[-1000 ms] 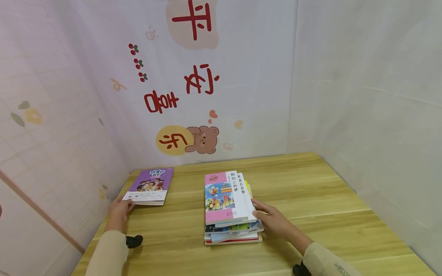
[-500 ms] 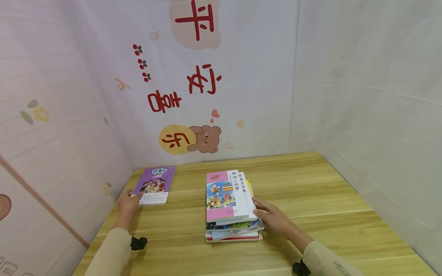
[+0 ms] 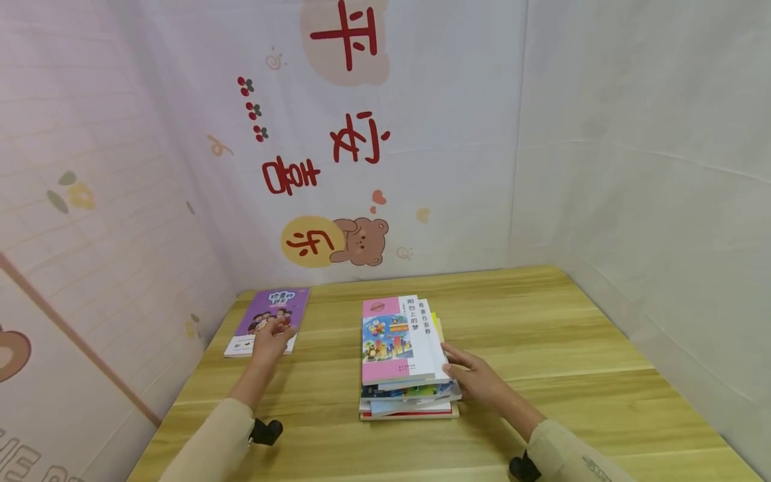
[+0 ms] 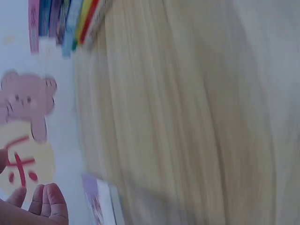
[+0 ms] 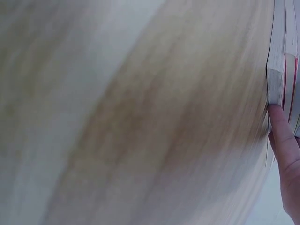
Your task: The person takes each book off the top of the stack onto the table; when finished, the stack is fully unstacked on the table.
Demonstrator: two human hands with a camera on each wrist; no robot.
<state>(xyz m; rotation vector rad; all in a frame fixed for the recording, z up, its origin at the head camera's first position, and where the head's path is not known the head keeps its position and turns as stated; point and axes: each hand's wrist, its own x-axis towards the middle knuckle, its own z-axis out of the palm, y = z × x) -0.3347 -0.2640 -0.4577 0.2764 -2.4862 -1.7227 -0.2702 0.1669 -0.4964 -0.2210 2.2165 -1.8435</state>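
A purple book [image 3: 278, 302] with cartoon children on its cover lies at the table's far left corner. My left hand [image 3: 271, 343] hovers over its lower right part, fingers loosely bent and holding nothing. In the left wrist view, the purple book [image 4: 99, 201] appears beside my hand [image 4: 40, 208]. Mid-table stands a stack of books [image 3: 385, 351], topped by a pink-and-white one with a city picture. Against the stack's right side, the fingers of my right hand [image 3: 478, 383] rest on the book edges. The right wrist view shows a straight finger touching the page block [image 5: 275, 84].
The wooden table [image 3: 542, 335] meets printed cloth walls at the back and sides. Lower books in the stack stick out unevenly. A black strap piece [image 3: 266, 432] hangs at my left wrist, another black piece [image 3: 524, 467] at my right.
My left hand has left the purple book's lower left corner and moved right across its cover. The purple book lies flat. My right hand has stayed against the stack.
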